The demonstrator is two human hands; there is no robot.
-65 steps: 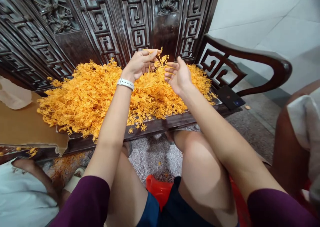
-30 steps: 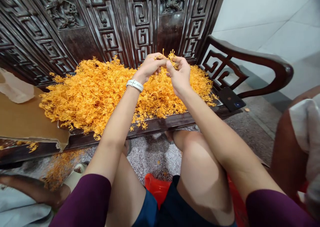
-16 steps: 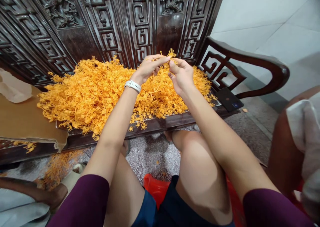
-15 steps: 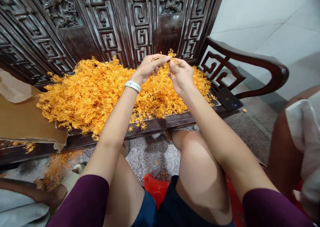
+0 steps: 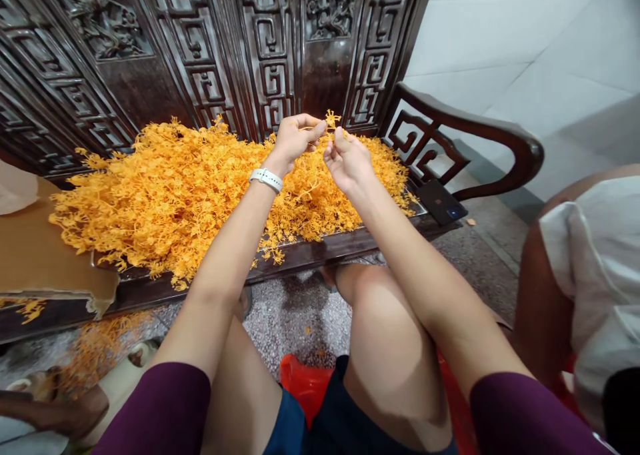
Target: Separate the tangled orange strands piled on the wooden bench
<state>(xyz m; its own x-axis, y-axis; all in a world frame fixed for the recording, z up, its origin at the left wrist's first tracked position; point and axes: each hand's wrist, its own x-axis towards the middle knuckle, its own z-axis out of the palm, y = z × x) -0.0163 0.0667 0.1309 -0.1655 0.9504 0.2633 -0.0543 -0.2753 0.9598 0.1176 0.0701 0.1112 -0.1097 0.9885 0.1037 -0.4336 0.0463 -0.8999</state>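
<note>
Orange sprig (image 5: 332, 118) was up in the air, between the two hands, over the big pile (image 5: 175, 195) on the dark wood bench (image 5: 325, 247). The left hand (image 5: 290, 141) pinched it with thumb and finger. The right hand (image 5: 353, 165) had come in close from the side, so both hands were now at one small bit. Its fingers were bent, but it was hard to tell if they held on.

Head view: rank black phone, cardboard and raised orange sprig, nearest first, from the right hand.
From the right hand:
1. Orange sprig: at its fingertips.
2. Phone: to its right, on the bench.
3. Cardboard: far left, beyond the orange pile.
</note>
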